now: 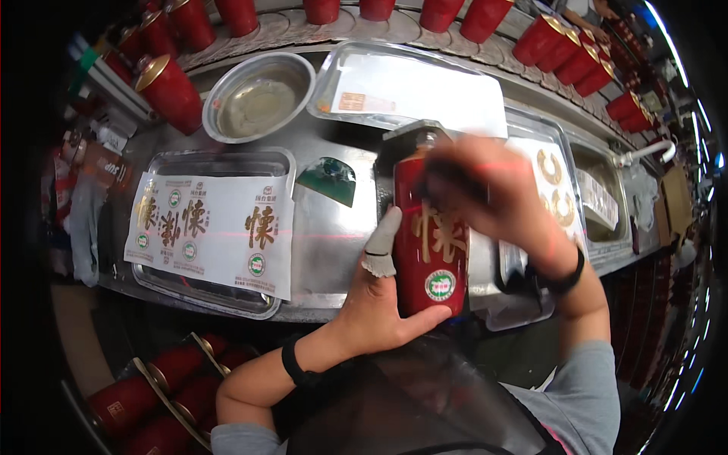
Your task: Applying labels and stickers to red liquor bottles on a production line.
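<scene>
A red bottle [409, 265] with a large gold character and a round green-and-white emblem stands nearly upright in front of me. My left hand [375, 307] grips it low on the left side, the thumb across its base and a white cover on one finger. Against the upper front of the bottle, my right hand [512, 205] is smeared by motion. Its fingers are curled around a dark object [455, 189], too blurred to name. Behind the bottle is a dark metal stand [413, 133], partly hidden.
At left, a clear tray [284, 163] bears a decal sheet [220, 227]. Beyond are a green flat piece [330, 180], a metal bowl [303, 83] of liquid and another tray [326, 76]. A sink [607, 163] is at right. Red bottles line the conveyor [277, 34]; a person's hand [601, 34] shows far right.
</scene>
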